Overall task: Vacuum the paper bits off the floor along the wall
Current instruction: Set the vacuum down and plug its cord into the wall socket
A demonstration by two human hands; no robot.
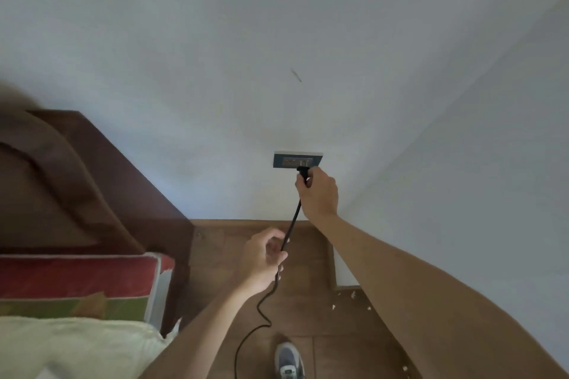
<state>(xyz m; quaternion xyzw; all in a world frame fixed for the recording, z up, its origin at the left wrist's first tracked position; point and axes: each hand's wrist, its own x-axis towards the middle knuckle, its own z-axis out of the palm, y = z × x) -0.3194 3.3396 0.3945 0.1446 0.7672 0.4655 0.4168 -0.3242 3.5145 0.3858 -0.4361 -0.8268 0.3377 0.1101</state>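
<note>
My right hand reaches to the far wall, its fingers pinched round the black plug, which sits at the socket plate. I cannot tell whether the prongs are fully in. The black cord runs from the plug toward me and through my left hand, whose fingers curl loosely round it. It then snakes over the brown floor to the near edge. The paper bits lie scattered on the floor at the foot of the right wall, right of the cord, beside my right forearm. My shoe stands just right of the cord. On the left are a dark wooden headboard, a red and green pillow and pale bedding.
</note>
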